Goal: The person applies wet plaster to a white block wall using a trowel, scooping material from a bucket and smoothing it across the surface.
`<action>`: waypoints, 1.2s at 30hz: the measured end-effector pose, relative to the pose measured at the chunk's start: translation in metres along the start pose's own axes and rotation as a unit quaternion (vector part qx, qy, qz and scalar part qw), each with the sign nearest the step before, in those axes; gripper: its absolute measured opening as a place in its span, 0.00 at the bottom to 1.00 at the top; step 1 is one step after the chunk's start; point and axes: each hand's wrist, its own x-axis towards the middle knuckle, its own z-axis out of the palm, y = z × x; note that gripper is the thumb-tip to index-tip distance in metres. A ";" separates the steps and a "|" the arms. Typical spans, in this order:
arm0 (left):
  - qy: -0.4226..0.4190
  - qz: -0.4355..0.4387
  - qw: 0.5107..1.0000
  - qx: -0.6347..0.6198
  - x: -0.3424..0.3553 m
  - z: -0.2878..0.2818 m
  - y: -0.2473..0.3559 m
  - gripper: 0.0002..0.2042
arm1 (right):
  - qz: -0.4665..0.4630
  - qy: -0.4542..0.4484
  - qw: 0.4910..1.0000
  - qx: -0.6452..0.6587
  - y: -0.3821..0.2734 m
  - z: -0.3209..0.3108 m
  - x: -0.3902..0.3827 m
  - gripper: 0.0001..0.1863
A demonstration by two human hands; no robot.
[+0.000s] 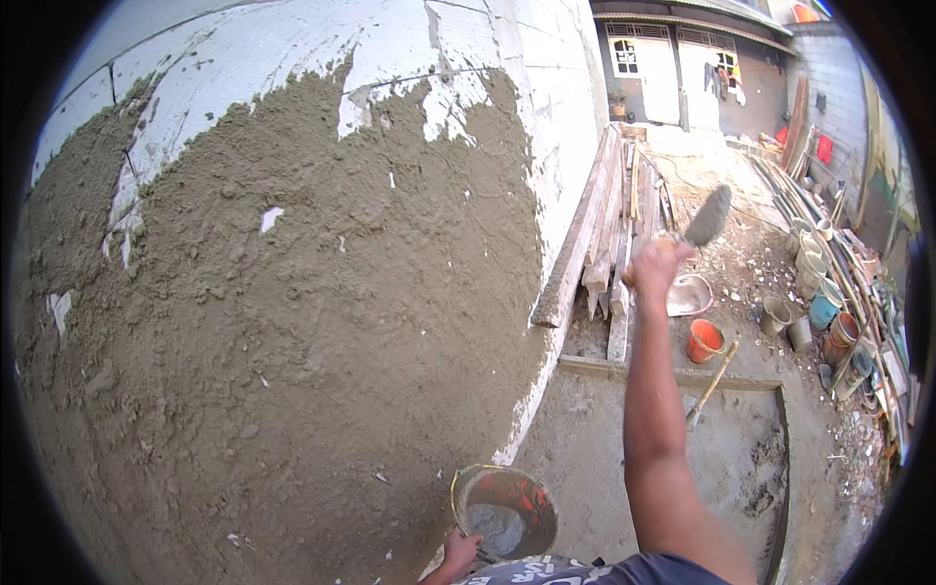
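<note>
My right hand (655, 265) is raised out to the right, closed around the handle of a trowel (709, 216), whose blade is coated in grey mortar. Low at the bottom centre, my left hand (458, 552) grips a bucket (529, 522) at its side, with wet grey mortar inside. Rough grey mortar (292, 312) covers much of the wall to my left, with white block (224, 58) showing above it and in small patches.
Long timbers (575, 244) lean along the wall. An orange bucket (706, 341) and long-handled tool (720, 370) are by the framed mortar bed (595, 439). Several buckets (825, 302), poles and boards line the right side; a doorway (658, 73) is at the back.
</note>
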 end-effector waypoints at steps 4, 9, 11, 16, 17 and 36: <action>-0.033 0.019 0.999 -0.017 0.049 -0.005 -0.025 0.20 | -0.024 -0.026 0.963 -0.266 -0.047 0.254 0.109 0.36; 0.084 0.045 0.984 -0.147 -0.026 -0.033 -0.039 0.22 | -0.244 -0.359 0.882 0.181 -0.159 0.279 -0.071 0.27; 0.101 0.102 0.971 -0.194 -0.039 -0.034 -0.048 0.22 | -0.125 -0.483 0.814 0.296 -0.166 0.191 -0.136 0.26; 0.083 0.099 0.979 -0.156 -0.078 -0.031 -0.057 0.22 | 0.160 -0.646 0.736 0.121 -0.011 -0.113 -0.243 0.28; 0.079 0.081 0.985 -0.133 -0.090 -0.021 -0.051 0.22 | 0.114 -0.665 0.738 0.001 0.032 -0.181 -0.252 0.26; -0.172 0.293 0.937 0.086 -0.141 0.127 -0.045 0.22 | -0.204 -0.556 0.492 -0.639 0.091 -0.454 -0.251 0.17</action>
